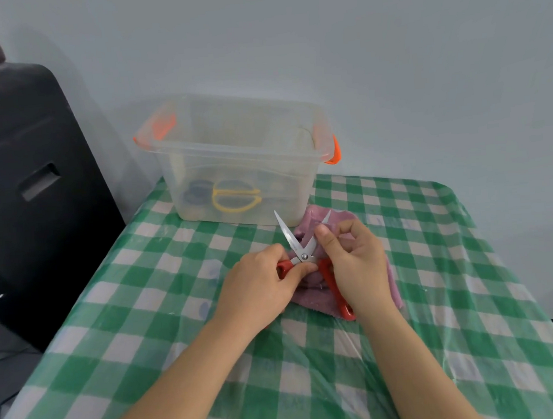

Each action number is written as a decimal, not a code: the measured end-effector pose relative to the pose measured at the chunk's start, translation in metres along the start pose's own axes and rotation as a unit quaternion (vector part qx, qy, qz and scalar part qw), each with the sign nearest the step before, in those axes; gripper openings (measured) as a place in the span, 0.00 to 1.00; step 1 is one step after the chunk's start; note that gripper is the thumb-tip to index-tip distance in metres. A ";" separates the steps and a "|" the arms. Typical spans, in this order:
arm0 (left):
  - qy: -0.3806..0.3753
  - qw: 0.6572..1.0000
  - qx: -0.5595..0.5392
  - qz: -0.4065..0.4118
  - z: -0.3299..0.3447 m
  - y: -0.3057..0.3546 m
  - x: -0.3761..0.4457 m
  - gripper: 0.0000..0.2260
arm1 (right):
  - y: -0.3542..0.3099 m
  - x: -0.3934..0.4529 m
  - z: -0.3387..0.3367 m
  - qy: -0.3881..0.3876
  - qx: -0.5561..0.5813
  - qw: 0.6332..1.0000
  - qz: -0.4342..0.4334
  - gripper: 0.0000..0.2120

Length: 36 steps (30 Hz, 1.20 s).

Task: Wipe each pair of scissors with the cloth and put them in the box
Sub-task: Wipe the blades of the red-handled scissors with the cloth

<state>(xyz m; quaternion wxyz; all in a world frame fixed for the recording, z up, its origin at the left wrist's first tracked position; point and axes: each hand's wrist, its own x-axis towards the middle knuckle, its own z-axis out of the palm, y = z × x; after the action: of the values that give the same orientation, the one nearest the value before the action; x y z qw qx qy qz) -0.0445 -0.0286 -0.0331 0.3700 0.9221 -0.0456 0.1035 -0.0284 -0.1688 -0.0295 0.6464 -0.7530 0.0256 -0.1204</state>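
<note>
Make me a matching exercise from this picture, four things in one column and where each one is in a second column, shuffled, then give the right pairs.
Things:
1. red-handled scissors
2. yellow-handled scissors
3. purple cloth
4. clear box

Places:
A. inside the box, seen through its wall
B. held in both hands, blades spread open
C. at the far end of the checked tablecloth, by the wall
D. on the table under the hands, just in front of the box

Pairs: 1-B, 2-A, 3-D, 4-C
</note>
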 end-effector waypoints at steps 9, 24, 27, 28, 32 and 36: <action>-0.003 0.998 -0.062 -0.027 -0.008 -0.005 0.002 0.21 | -0.001 0.013 -0.018 0.047 0.098 0.994 0.029 0.17; -0.006 0.992 -0.120 -0.047 -0.009 -0.008 0.004 0.20 | 0.001 0.016 -0.034 0.020 -0.018 0.998 -0.055 0.11; -0.003 0.990 -0.129 -0.052 -0.010 -0.007 0.004 0.20 | -0.001 0.016 -0.036 0.006 0.054 0.998 -0.026 0.13; -0.002 0.990 -0.133 -0.055 -0.010 -0.007 0.004 0.21 | -0.002 0.015 -0.036 -0.004 0.081 0.997 -0.013 0.13; 0.006 0.987 -0.147 -0.060 -0.011 -0.009 0.004 0.21 | 0.000 0.016 -0.037 -0.033 0.081 0.996 -0.030 0.13; 0.014 0.985 -0.159 -0.060 -0.011 -0.010 0.007 0.21 | 0.001 0.019 -0.036 0.010 0.087 0.995 -0.050 0.12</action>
<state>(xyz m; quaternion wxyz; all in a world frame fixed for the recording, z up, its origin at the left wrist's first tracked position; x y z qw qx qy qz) -0.0378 -0.0135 -0.0303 0.5181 0.8511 -0.0012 0.0850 -0.0179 -0.2070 -0.0228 0.7021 -0.6932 -0.0160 -0.1621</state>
